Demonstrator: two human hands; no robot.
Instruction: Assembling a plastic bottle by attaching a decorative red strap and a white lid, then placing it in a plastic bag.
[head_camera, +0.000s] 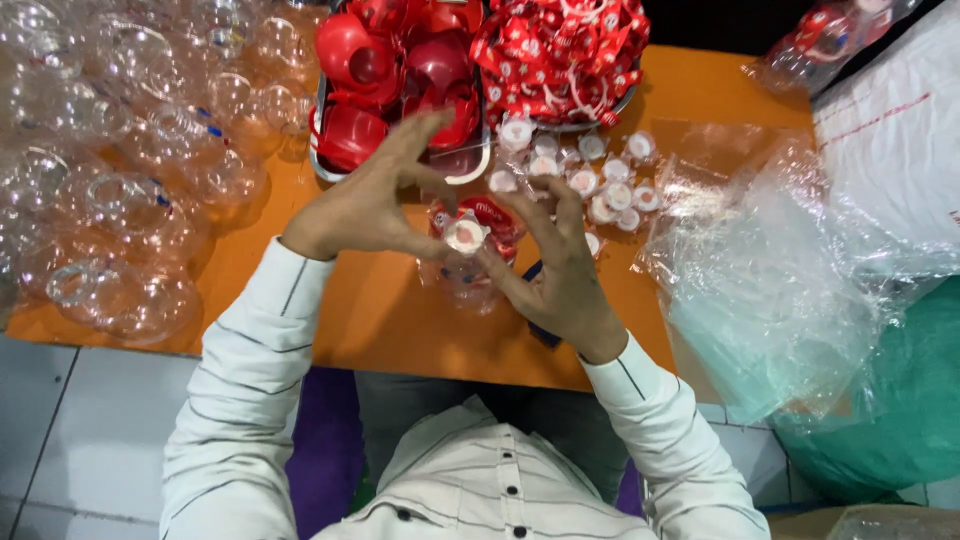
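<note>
Over the orange table (400, 320) both hands meet on a clear plastic capsule half (468, 272) with a folded red-and-white item (492, 216) inside. My left hand (375, 200) pinches a small white round cap (465, 235) with thumb and forefinger at the capsule's top. My right hand (555, 270) cups the capsule from the right, fingers curled round it.
A tray of red capsule halves (385, 70) stands behind the hands, beside a tray of red-and-white packets (560, 55). Several small white caps (600, 175) lie loose. Clear capsule halves (130, 150) pile at left. Crumpled clear plastic bags (780, 270) spread at right.
</note>
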